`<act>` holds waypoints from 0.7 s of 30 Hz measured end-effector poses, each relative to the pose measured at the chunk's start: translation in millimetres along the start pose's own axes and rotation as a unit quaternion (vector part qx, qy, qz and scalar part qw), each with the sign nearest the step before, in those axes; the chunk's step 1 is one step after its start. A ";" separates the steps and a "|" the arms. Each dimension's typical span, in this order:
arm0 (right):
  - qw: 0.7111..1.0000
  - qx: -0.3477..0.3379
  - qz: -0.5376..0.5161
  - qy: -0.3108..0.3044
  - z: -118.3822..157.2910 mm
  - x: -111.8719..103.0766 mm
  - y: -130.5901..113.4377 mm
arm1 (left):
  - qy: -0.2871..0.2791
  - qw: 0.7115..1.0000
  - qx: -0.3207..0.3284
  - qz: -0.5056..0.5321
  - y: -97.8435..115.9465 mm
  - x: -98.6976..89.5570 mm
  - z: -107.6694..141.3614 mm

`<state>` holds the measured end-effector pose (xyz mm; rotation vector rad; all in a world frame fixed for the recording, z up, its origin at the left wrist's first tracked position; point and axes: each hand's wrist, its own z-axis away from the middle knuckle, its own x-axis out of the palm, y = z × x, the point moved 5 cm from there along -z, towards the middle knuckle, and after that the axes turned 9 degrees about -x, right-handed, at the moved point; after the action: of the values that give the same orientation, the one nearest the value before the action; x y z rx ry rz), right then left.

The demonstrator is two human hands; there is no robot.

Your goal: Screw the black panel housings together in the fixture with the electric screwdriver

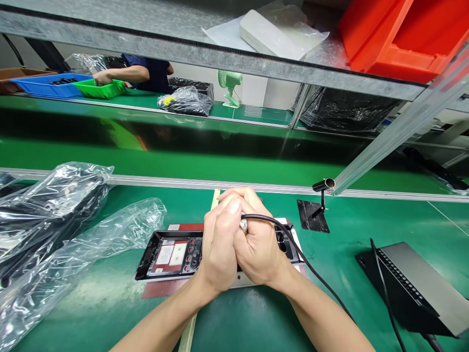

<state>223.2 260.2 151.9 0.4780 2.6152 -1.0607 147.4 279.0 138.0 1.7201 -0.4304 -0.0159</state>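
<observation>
My left hand and my right hand are closed and pressed together, fingers interlaced or overlapping. Between them they grip the end of a black cable, where a small whitish piece peeks out by my left thumb. From there the cable arcs over my right hand and runs down to the right. Directly below both hands lies a long black plastic housing with a white edge, its inner side facing up. Its middle is hidden behind my hands. Reddish-brown sheet material shows under it.
Clear plastic bags with dark parts lie left. On the right are a small black stand with a tube and a grey-black device with a cable. A metal shelf crosses overhead. Beyond, a co-worker's hand touches a green bin.
</observation>
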 end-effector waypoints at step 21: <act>1.000 0.008 0.016 0.016 -0.6 0.8 3.1 | 0.017 0.999 -0.010 0.028 -8.0 -3.5 -0.1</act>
<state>223.7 263.0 150.2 0.5413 2.6196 -1.0722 146.3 281.2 129.6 1.6862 -0.4510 0.0503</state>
